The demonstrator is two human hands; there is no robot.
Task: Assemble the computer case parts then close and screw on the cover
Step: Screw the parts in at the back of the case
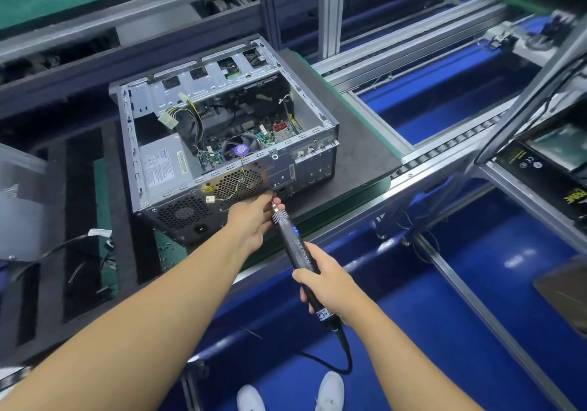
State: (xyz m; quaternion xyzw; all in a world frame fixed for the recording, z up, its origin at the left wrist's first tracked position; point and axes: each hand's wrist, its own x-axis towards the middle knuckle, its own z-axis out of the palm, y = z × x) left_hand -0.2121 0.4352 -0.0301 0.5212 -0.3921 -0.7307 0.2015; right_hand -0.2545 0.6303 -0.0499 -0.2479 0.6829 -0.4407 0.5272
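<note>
An open grey computer case (317, 124) lies on its side on a dark mat, with its motherboard, CPU fan (240, 149) and power supply (165, 164) exposed. No side cover is on it. My right hand (327, 283) grips a black electric screwdriver (293, 245) whose tip points at the case's rear panel, near the fan grille (241, 183). My left hand (254, 220) reaches to that same spot and its fingertips pinch the screwdriver's tip. Whether a screw sits there is hidden by the fingers.
The case rests on a dark pallet (365, 150) on a conveyor line with aluminium rails (438, 153). Foam-lined slots and loose cables (79, 251) lie at the left. Several small screws (166, 247) lie on the green surface below the case. The screwdriver's cord (346, 356) hangs below my right hand.
</note>
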